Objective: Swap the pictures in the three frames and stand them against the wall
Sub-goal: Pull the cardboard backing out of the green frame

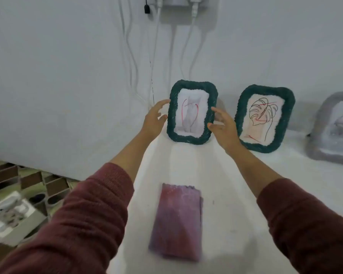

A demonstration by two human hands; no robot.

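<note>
Three frames lean against the wall (67,76): a green woven frame (189,138) at twelve o'clock, a leaf-sketch frame (264,118) at one, a grey frame (325,153) at two. My left hand (155,117) and right hand (224,129) flank the first, open-fingered. I'd check its foot sits firm on the counter (236,184) before withdrawing.

Soft even light; motion blur; edges warped, smeared.

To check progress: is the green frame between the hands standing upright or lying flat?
Upright: the green frame stands on its lower edge, leaning back toward the wall.
</note>
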